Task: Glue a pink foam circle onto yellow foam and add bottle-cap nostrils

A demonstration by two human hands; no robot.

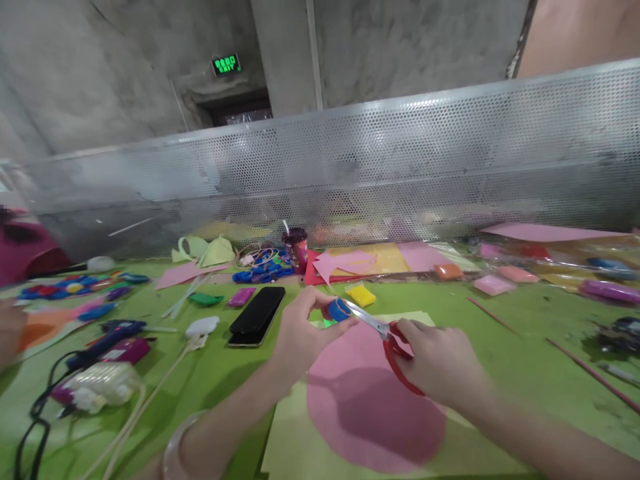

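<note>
Between the thumb and fingers of my left hand point(300, 327) is a small blue round piece point(339, 309); I cannot make out what it is made of. Scissors point(369, 319) with red handles are in my right hand point(440, 353), fingers wrapped round the loops. Their blade tips reach the blue piece at its right side. A bit of bright green shows just under the blue piece. Below both hands, a large pink paper circle point(370, 420) lies on a pale yellow-green sheet point(290, 433). A yellow packet point(361, 295) lies just beyond the scissors.
Left of my arm lie a black phone point(257, 317), a white plug point(203, 327) with its cable and a glue gun point(107, 340). A dark cup point(296, 252) with a straw stands at the back before a perforated metal screen point(400, 160). Another person's hand point(10, 333) shows at far left.
</note>
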